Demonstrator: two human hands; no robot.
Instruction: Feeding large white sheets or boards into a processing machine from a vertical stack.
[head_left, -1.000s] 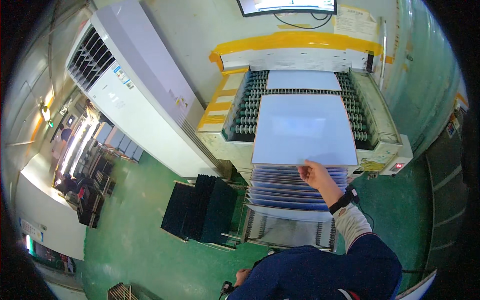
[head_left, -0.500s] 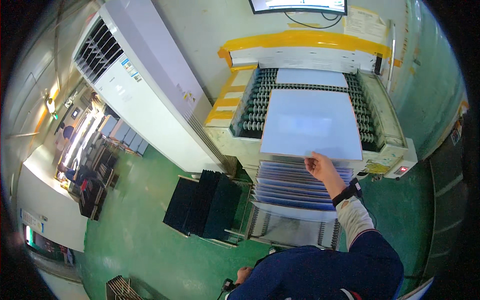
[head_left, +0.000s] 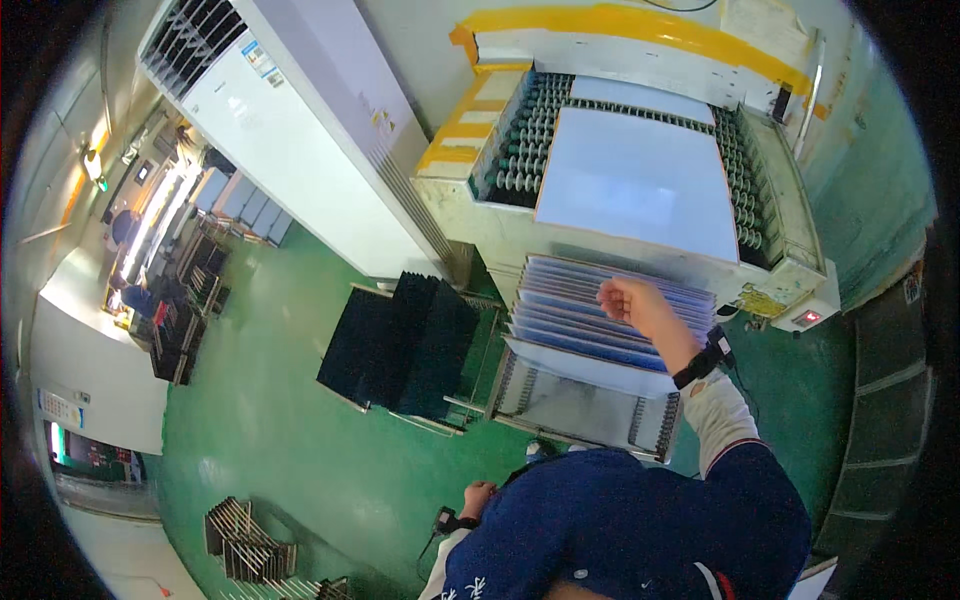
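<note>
My right hand [head_left: 632, 303] hovers over a wire rack [head_left: 568, 402] filled with several thin white panels [head_left: 590, 367] standing on edge. Its fingers are loosely bent and slightly apart, and I see nothing held in them. Beyond the hand, a large white panel with a thin orange edge [head_left: 640, 185] lies flat on the roller bed [head_left: 520, 165] of a machine, apart from my fingers. A second white panel [head_left: 640, 100] lies farther in, partly under the machine's front cover. My left hand [head_left: 479, 498] hangs low beside my body, its fingers mostly hidden.
Left of the rack, a second rack holds dark panels [head_left: 400, 345]. A tall white air conditioner [head_left: 300, 140] stands behind it. More metal racks [head_left: 250, 540] sit at the lower left on the green floor. Dark panels [head_left: 890, 410] line the right side. People work far left.
My right hand has let go of the large panel's near edge and drawn back over the rack. That panel lies farther onto the rollers. The view has tilted downward.
</note>
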